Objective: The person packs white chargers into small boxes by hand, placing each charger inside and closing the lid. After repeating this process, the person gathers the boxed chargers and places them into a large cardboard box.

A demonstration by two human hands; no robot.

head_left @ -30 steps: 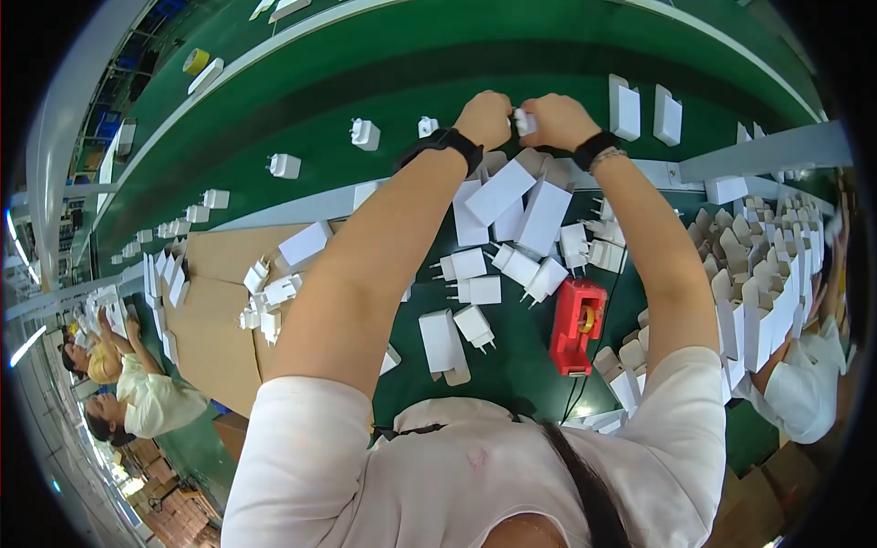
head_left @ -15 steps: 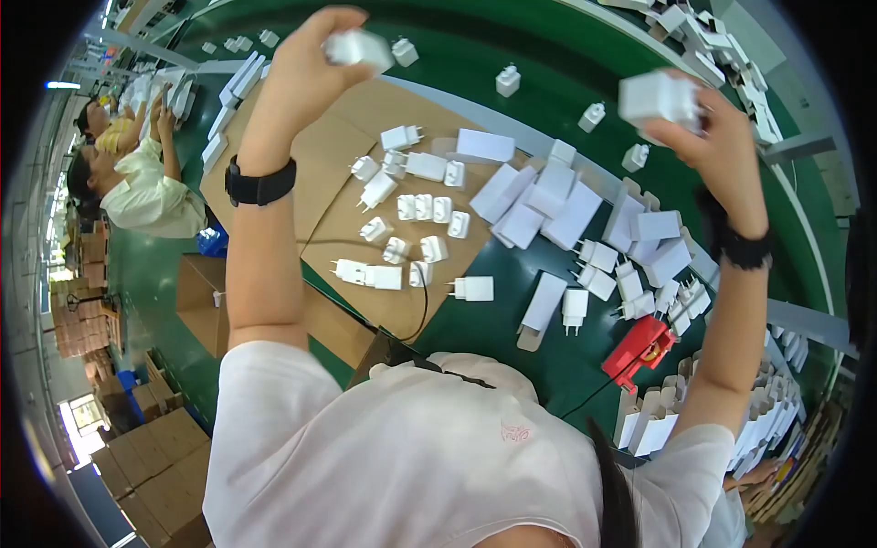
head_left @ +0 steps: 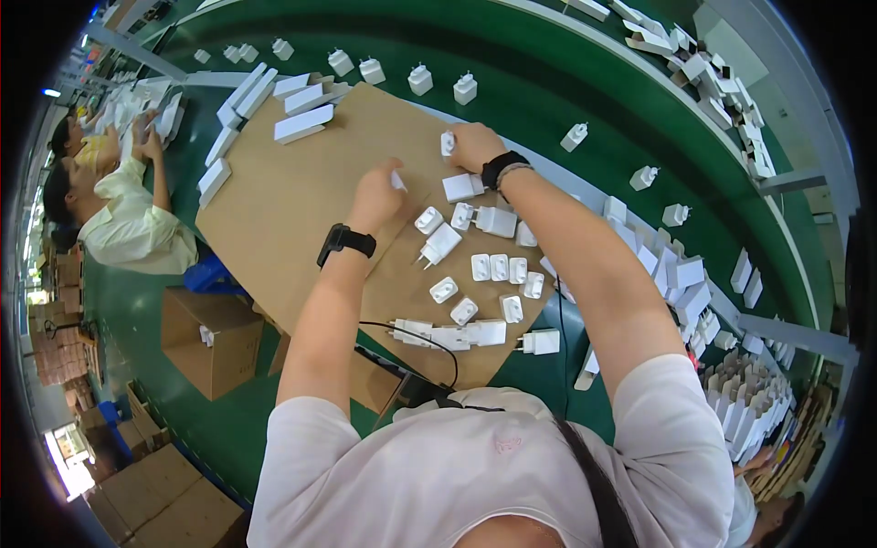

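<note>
Gripping white charger [head_left: 448, 143] | right hand [head_left: 475, 146] fingers closed | left hand [head_left: 376, 196] pinching another

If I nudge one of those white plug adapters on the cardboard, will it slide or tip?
The white plug adapter is small and blocky, lying flat, so it probably slides rather than rolls. Its smooth shell looks light and rigid. Its prongs may catch on the cardboard sheet.

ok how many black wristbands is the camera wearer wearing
2. One black wristband on the left wrist, the other wristband on the right wrist, both over the cardboard sheet. None seems hidden.
</note>
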